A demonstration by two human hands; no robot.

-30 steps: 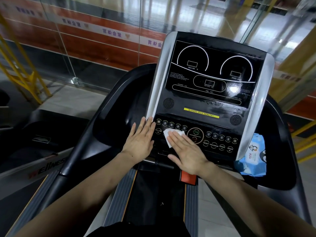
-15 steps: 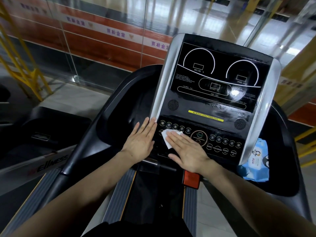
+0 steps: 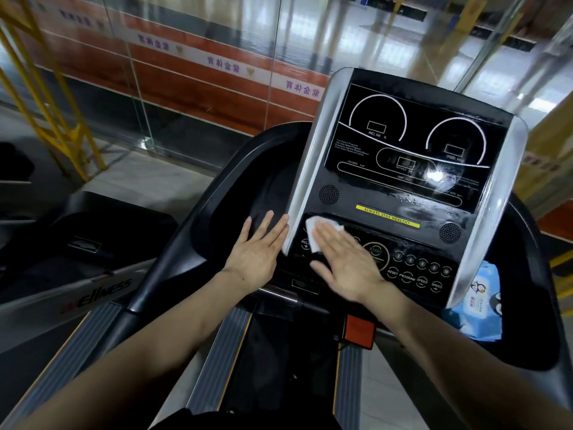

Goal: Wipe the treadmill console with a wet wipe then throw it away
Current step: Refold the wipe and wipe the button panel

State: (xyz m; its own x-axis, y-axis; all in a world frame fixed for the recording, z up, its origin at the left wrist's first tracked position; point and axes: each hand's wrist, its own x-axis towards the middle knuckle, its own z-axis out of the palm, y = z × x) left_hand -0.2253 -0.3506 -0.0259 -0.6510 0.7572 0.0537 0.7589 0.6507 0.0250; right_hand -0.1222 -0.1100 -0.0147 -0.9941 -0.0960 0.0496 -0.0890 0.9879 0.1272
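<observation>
the right hand [image 3: 347, 262] lay flat and open on the treadmill console [image 3: 403, 169], fingers spread, pressing the white wet wipe [image 3: 313, 231] against the button panel at the console's lower left corner — just below the yellow strip [image 3: 387, 215]. the left hand [image 3: 257, 252] rested open, palm down, beside the console's left silver edge. a blue wipe pack [image 3: 480, 302] sat in the tray to the console's right.
</observation>
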